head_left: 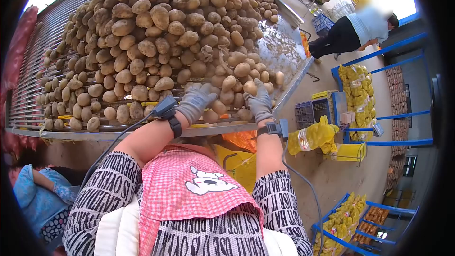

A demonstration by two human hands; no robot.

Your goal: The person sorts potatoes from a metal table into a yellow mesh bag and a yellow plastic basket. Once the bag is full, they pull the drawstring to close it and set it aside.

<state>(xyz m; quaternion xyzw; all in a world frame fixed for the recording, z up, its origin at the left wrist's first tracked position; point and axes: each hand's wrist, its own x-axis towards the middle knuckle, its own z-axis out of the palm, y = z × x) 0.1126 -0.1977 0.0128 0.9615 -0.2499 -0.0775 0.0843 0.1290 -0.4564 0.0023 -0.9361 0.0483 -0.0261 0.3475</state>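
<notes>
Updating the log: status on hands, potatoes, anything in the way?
Left hand, right hand: gloved, among potatoes, grip unclear. Potatoes heaped on slatted metal table. Nothing visibly blocking either hand.

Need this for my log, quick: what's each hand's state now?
Left hand: against the potatoes; grip can't be told.
Right hand: looks open, against potatoes.

The potatoes (pixel 159 16) are brown, gloves (pixel 195 103) grey, apron (pixel 173 180) pink-checked, sleeves (pixel 104 194) black-and-white.

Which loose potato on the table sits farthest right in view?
The pale potato below the shiny metal patch, up and right of the right hand; all other loose ones lie farther left.
</notes>
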